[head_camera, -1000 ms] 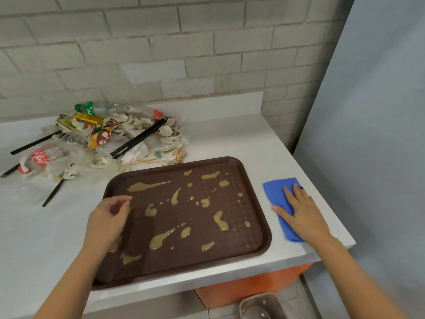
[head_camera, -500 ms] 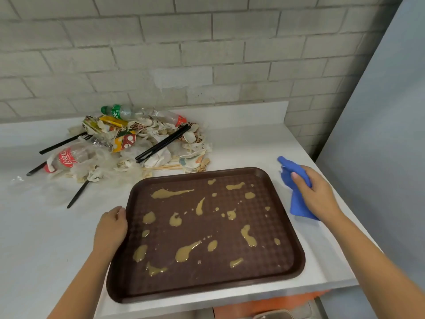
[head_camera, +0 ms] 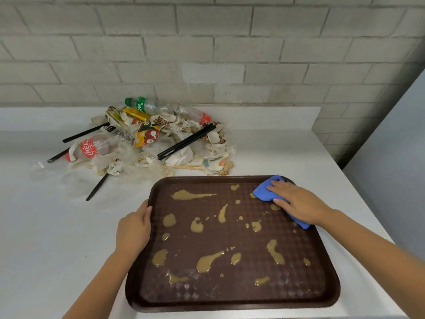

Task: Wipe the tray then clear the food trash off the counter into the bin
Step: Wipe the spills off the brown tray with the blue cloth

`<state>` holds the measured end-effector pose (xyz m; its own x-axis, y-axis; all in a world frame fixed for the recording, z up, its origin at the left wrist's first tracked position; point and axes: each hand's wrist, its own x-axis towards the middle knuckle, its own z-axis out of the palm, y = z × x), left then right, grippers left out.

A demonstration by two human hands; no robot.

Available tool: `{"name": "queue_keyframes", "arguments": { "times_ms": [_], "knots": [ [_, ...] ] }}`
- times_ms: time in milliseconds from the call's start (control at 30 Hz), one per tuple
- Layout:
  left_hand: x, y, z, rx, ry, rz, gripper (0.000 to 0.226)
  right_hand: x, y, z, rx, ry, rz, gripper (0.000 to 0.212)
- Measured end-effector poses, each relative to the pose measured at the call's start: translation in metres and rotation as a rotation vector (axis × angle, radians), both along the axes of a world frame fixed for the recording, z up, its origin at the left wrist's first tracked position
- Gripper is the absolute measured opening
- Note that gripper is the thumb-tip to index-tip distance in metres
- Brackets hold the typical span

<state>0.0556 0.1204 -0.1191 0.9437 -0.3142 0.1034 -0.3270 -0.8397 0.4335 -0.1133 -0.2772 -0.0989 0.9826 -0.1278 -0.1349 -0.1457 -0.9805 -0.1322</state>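
Note:
A brown plastic tray lies on the white counter, spattered with several tan sauce smears. My left hand grips the tray's left rim, thumb over the edge. My right hand presses flat with straight fingers on a blue cloth at the tray's far right corner. Behind the tray sits a pile of food trash: plastic bottles, wrappers, torn paper cups, black cutlery and chopsticks. No bin is in view.
A brick wall runs behind the counter, and a grey panel stands at the right. The counter's right edge lies just beyond the tray. A loose black fork lies left of the tray's far corner.
My right hand lifted the blue cloth off the counter and brought it onto the tray's far right corner. My left hand shifted to grip the left rim.

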Motion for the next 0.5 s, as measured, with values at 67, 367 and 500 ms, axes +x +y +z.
{"name": "queue_keyframes", "arguments": {
  "times_ms": [67,367,500],
  "knots": [
    [0.001,0.001,-0.002,-0.029,0.001,-0.006,0.039,0.005,0.001,0.002,0.02,0.025,0.045,0.074],
    [0.005,0.004,-0.006,-0.101,0.024,0.002,0.038,0.054,0.03,0.003,0.081,0.068,0.266,0.053],
    [0.004,0.004,-0.005,-0.104,0.024,-0.007,0.039,0.08,0.056,-0.004,0.115,0.052,0.376,0.054]
  ]
}}
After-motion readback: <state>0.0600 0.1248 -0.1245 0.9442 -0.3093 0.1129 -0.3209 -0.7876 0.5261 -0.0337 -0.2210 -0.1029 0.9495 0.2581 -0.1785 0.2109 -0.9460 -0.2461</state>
